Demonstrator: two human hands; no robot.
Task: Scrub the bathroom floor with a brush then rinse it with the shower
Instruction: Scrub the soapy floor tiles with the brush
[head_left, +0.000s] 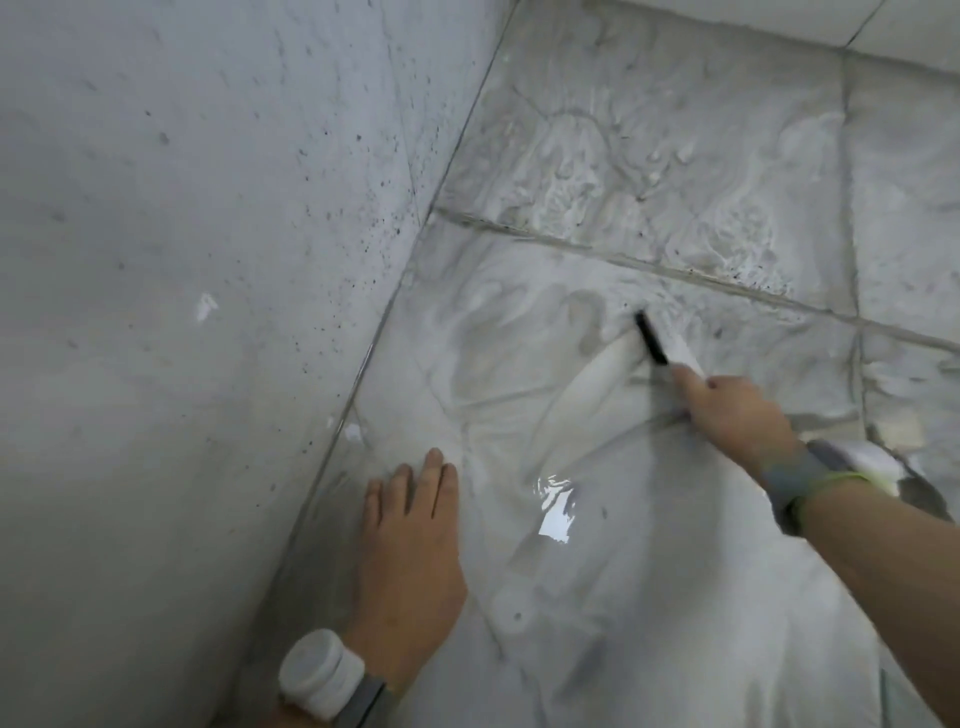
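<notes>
The bathroom floor (675, 166) is large pale marbled tiles, wet and smeared with grey foam. My right hand (727, 410) grips the white handle of a scrub brush (657, 343), whose black bristle edge lies on the tile just below a dark grout line (675, 270). My left hand (410, 545) rests flat on the wet tile near the wall, fingers straight and together. The shower is not in view.
A tiled wall (182, 260) speckled with dark spots fills the left side and meets the floor along a diagonal joint. A second wall base (779, 21) runs along the top right. A bright light reflection (556, 514) shines on the wet tile between my hands.
</notes>
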